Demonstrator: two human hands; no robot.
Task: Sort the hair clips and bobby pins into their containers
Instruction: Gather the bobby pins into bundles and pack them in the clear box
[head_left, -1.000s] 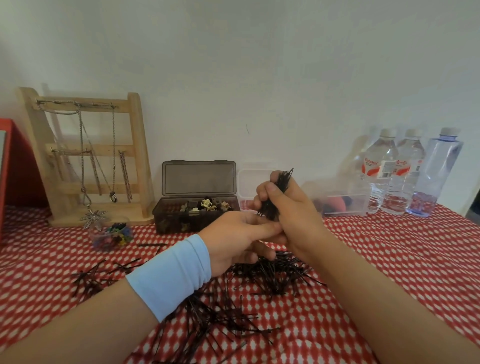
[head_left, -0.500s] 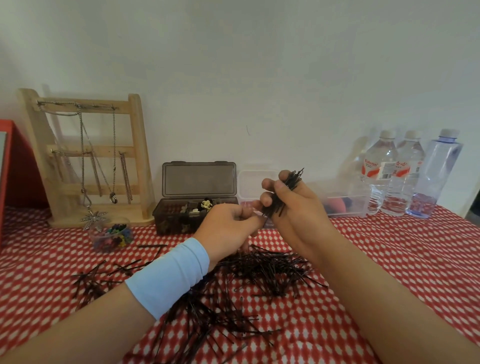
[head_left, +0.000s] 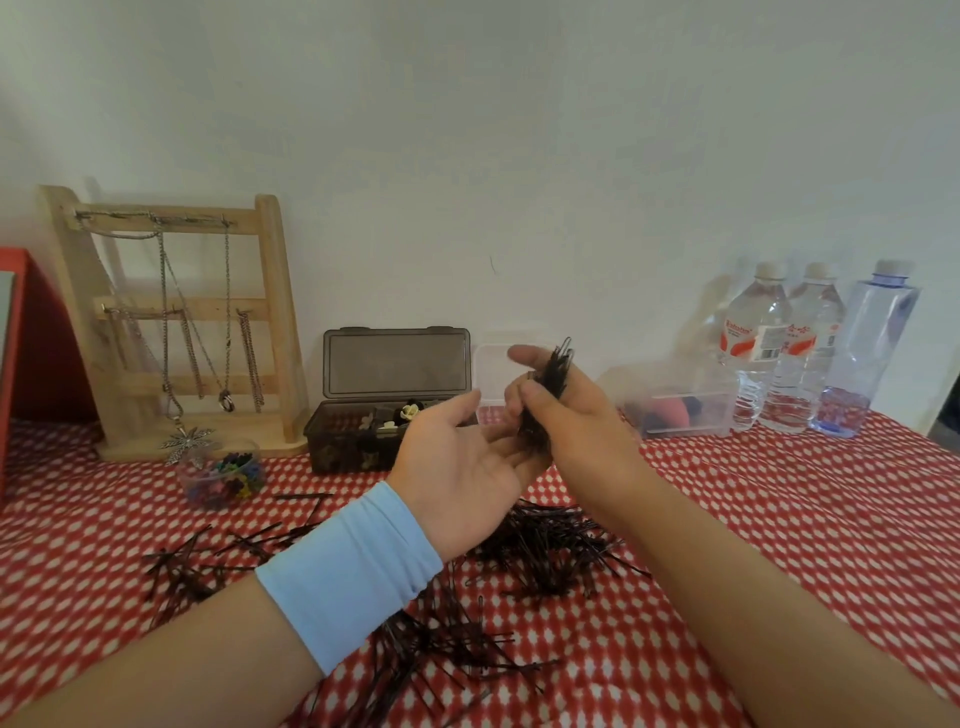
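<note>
Left hand (head_left: 462, 467) opens now, palm up, fingers loose; half a sec ago it pinched at bundle. Right hand (head_left: 576, 415) grips bobby pin bundle (head_left: 553, 379) upright, just right of brown box (head_left: 395, 400). Guessing bundle's tidy, ready to drop. Loads of loose pins (head_left: 545, 545) in front of brown box tho.

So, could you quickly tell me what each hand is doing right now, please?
Left hand: open, palm up, gripping nothing.
Right hand: closed around a bundle of bobby pins.
</note>
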